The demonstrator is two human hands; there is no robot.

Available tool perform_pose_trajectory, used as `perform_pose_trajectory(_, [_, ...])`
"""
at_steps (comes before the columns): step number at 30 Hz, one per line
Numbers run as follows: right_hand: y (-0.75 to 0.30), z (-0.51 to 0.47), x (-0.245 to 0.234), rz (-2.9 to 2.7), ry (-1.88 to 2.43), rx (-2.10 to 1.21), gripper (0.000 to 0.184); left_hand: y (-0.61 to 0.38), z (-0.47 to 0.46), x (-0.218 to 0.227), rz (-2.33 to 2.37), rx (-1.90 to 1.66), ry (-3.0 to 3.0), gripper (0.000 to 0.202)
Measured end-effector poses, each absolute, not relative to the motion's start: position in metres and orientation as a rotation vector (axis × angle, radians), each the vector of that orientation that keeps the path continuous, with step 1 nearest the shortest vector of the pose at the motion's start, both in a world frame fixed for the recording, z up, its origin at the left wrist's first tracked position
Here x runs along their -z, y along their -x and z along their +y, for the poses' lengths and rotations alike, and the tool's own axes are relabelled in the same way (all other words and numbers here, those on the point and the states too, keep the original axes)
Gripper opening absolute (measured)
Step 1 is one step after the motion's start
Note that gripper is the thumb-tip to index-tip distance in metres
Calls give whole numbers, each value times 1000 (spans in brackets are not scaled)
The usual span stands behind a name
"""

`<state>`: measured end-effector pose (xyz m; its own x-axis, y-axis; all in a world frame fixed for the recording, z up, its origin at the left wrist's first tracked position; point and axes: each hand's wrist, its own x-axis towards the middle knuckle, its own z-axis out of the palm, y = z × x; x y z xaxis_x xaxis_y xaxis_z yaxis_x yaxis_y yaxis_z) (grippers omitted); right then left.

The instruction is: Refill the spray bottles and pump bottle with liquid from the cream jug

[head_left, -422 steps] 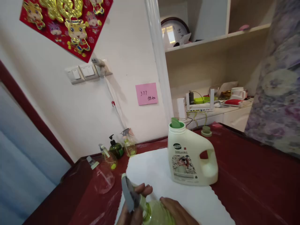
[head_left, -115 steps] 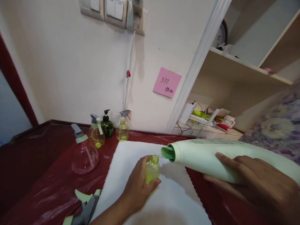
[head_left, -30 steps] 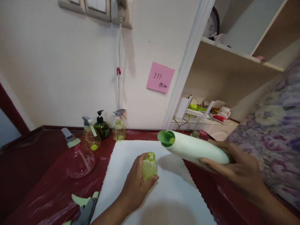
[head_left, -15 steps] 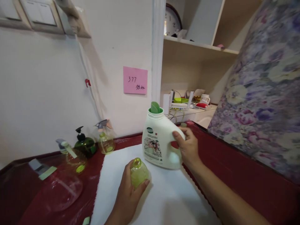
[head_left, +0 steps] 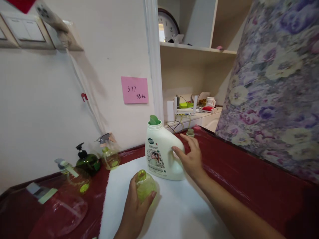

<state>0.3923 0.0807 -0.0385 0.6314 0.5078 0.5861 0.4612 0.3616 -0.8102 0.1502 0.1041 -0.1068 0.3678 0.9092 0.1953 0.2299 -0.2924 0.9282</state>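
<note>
My left hand is wrapped round a small yellow-green bottle with no cap, standing on the white cloth. A white detergent jug with an open green spout stands upright on the cloth just behind it. My right hand is beside the jug's handle with its fingers spread apart, no longer gripping it. A small green cap lies on the red table behind that hand.
Along the wall at the left stand a dark green pump bottle, two yellowish spray bottles and a clear round spray bottle. The red table runs right toward a floral cloth. A shelf unit with clutter is behind.
The jug was tipped over the small bottle, then set upright on the cloth. My right hand has let go of its handle and opened. My left hand has kept hold of the small bottle.
</note>
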Motion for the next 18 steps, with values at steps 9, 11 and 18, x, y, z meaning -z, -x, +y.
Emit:
perform_pose_trajectory(9, [-298, 55, 61, -1473, 1219, -363, 55, -145, 108, 109, 989, -1010, -1839, 71])
perform_pose_trajectory(11, [-290, 59, 68, -1497, 1235, -484, 53, -144, 109, 109, 956, -1013, -1872, 72])
perform_pose_trajectory(18, [-291, 62, 80, -1514, 1197, -676, 45, -150, 93, 82, 870, -951, -1824, 70])
